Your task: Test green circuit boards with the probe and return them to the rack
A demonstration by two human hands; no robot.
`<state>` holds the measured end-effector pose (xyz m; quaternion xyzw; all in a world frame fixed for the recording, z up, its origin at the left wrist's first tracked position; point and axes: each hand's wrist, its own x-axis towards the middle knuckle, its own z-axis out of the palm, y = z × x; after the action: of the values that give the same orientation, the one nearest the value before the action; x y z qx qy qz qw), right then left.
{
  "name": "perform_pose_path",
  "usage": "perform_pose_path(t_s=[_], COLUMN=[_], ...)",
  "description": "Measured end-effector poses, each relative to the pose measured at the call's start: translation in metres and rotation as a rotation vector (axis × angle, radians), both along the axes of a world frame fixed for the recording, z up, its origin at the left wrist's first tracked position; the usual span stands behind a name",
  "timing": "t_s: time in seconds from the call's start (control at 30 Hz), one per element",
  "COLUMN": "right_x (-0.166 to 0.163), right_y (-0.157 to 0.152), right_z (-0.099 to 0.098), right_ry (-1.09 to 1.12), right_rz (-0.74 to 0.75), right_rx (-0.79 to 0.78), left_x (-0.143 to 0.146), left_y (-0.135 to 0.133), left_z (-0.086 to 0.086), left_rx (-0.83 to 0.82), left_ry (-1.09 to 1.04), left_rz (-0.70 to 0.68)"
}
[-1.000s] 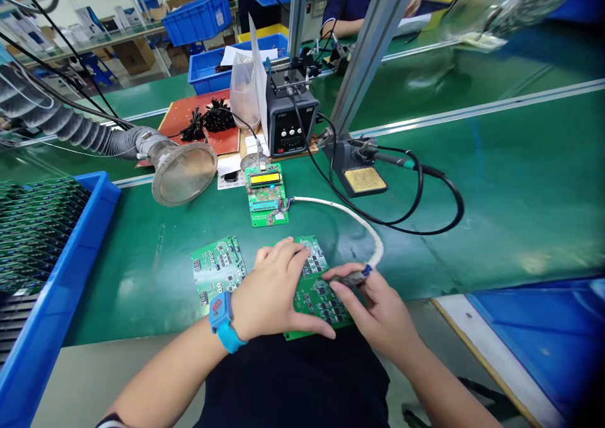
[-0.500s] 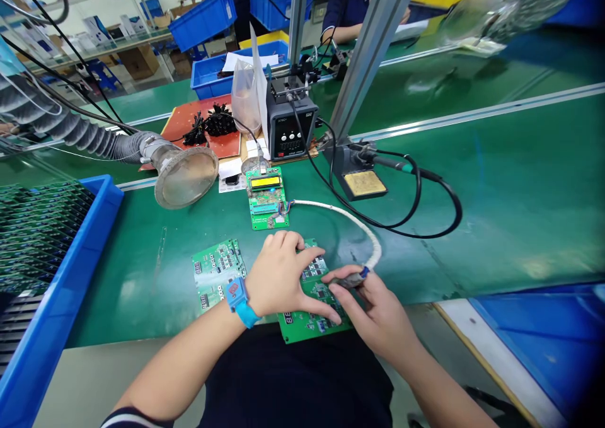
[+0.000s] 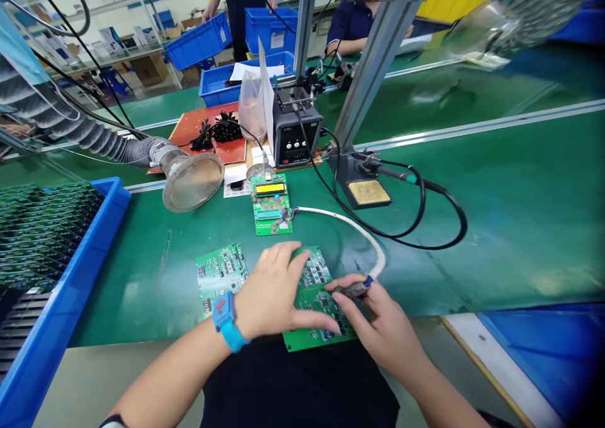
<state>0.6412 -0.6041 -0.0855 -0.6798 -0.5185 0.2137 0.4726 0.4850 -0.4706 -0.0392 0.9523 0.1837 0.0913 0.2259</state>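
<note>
My left hand (image 3: 269, 292), with a blue wrist strap, spreads its thumb and fingers over the left part of a green circuit board (image 3: 314, 270) at the table's front edge. Whether it touches the board I cannot tell. In my right hand (image 3: 380, 318) is a grey wrapped probe (image 3: 354, 288), pinched between thumb and fingers, its tip low over the board's right side. A white sleeved cable (image 3: 352, 220) links the probe to a small green tester board (image 3: 274, 220) with a yellow display. Left of my hand lies a second circuit board (image 3: 221, 270), partly hidden by it.
A blue bin (image 3: 101, 232) packed with circuit boards stands at the left. Behind are a fume-extraction hood (image 3: 193, 182), a soldering station (image 3: 297, 139) and an iron stand with a sponge (image 3: 368, 191). The iron's black cable (image 3: 460, 217) loops rightward. Two co-workers are beyond.
My left hand has shifted left over the board, its index finger drawing back from the middle. My right hand keeps the probe in nearly the same place. The whole view has shifted slightly.
</note>
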Motion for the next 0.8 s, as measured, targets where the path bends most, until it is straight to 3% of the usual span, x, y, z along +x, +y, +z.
perform_pose_path(t_s=[0.2,0.8], right_x=[0.001,0.000], right_y=[0.001,-0.001], right_z=[0.001,0.002], right_ry=[-0.044,-0.076], right_rz=[0.000,-0.013], right_rx=[0.020,0.016], left_x=[-0.018,-0.010], left_y=[-0.023,-0.024], left_z=[-0.003,-0.004], left_rx=[0.020,0.082], left_ry=[0.130,0.210], left_rz=[0.036,0.077])
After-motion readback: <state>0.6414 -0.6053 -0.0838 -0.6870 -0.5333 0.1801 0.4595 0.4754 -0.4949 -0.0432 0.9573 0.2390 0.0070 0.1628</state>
